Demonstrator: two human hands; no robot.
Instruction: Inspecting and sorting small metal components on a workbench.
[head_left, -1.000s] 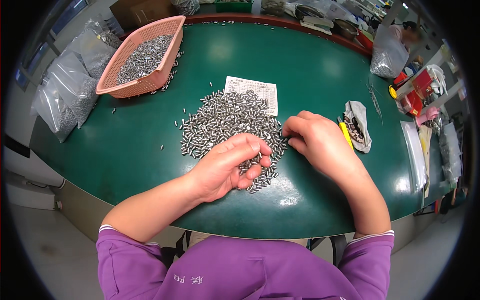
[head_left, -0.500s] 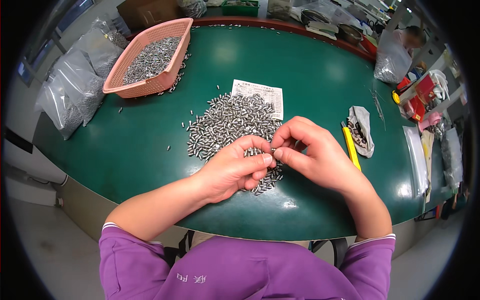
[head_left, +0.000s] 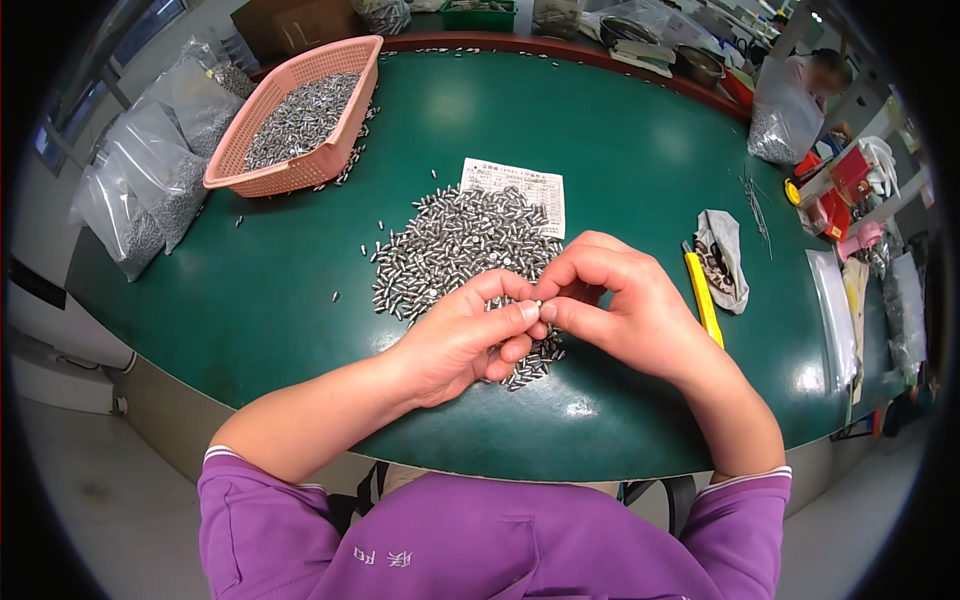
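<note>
A heap of small shiny metal pins (head_left: 440,250), short and pointed at one end, lies on the green table. Over its near edge my left hand (head_left: 455,340) and my right hand (head_left: 630,310) meet fingertip to fingertip. Both are closed, thumbs pressed against the index fingers. Between the fingertips a tiny metal pin (head_left: 540,303) barely shows; the fingers cover most of it. The other fingers of my left hand curl under, and what they hold, if anything, is hidden. A printed paper sheet (head_left: 550,200) is partly under the heap's far side.
At the far left stands a pink plastic basket (head_left: 225,180) full of similar pins, beside clear bags (head_left: 130,215) of them. To the right lie a yellow-handled cutter (head_left: 703,300) and a grey cloth pouch (head_left: 735,260) with small dark parts. A person (head_left: 815,80) sits at the far right.
Both hands have shifted very slightly to the left, and the fingertips have drawn closer together around the small pin. The heap looks the same.
</note>
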